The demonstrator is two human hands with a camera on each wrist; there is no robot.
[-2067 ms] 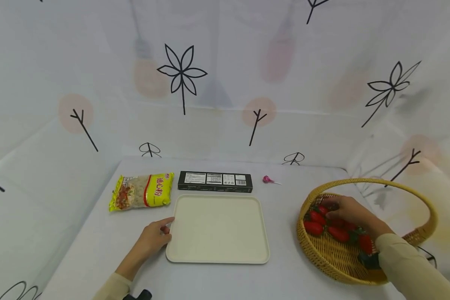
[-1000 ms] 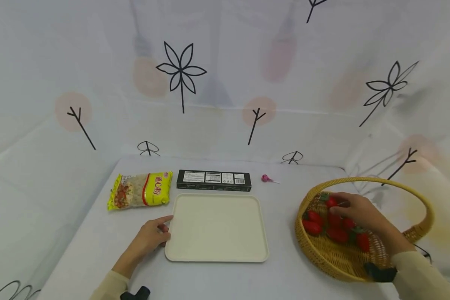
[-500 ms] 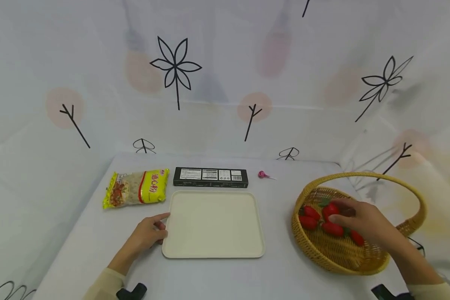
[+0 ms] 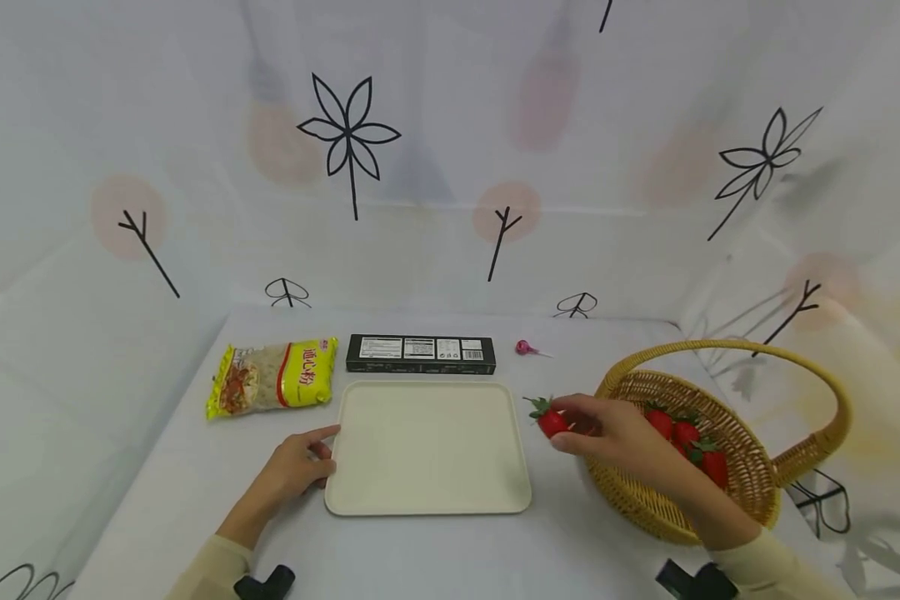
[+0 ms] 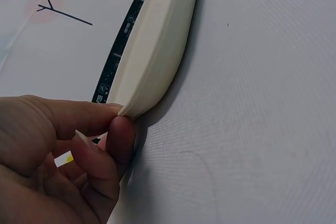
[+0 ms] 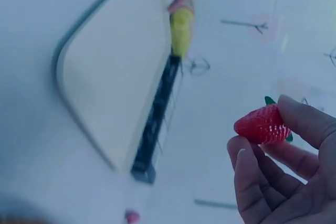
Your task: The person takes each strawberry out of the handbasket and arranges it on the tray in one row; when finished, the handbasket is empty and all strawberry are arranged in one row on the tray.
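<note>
Your right hand [image 4: 613, 432] pinches a strawberry [image 4: 551, 423] near the tray [image 4: 429, 450]'s right edge. Your left hand [image 4: 294, 468] pinches its left edge.

– What does the right hand [image 4: 617, 432] pinch?
– A red, bumpy-skinned strawberry [image 4: 552, 423], held tilted with its green leaves [image 4: 539, 407] toward 10 o'clock, just outside the 3 o'clock edge of the tray [image 4: 429, 450].
– And the tray?
– Cream, rectangular, with rounded corners and a low rim. It lies flat, the left hand [image 4: 296, 467] pinching its edge at 9 o'clock.
</note>
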